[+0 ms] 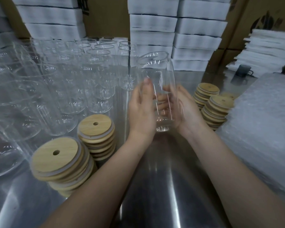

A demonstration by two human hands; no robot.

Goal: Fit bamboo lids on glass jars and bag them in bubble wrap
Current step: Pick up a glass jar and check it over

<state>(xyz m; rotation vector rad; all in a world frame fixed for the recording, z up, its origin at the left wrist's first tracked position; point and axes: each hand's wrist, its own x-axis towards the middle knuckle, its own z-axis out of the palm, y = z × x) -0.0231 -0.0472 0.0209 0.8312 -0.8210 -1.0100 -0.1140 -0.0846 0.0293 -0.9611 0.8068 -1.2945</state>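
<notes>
The left hand (141,111) and right hand (186,109) both cup the lower half of one glass jar (155,66). Their fingers curl behind it and hold it upright and lidless, just above the steel desk (163,186). Gripped this low, the smooth glass could slip or tip, I judge, and strike the crowded empty jars (72,76) or the bamboo lid stacks (95,124) nearby. A bubble wrap pile (262,120) lies to the right.

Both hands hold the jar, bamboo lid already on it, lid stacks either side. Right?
No: head view shows the glass jar with no lid on it. The left hand and right hand do hold it; lid stacks sit either side.
</notes>
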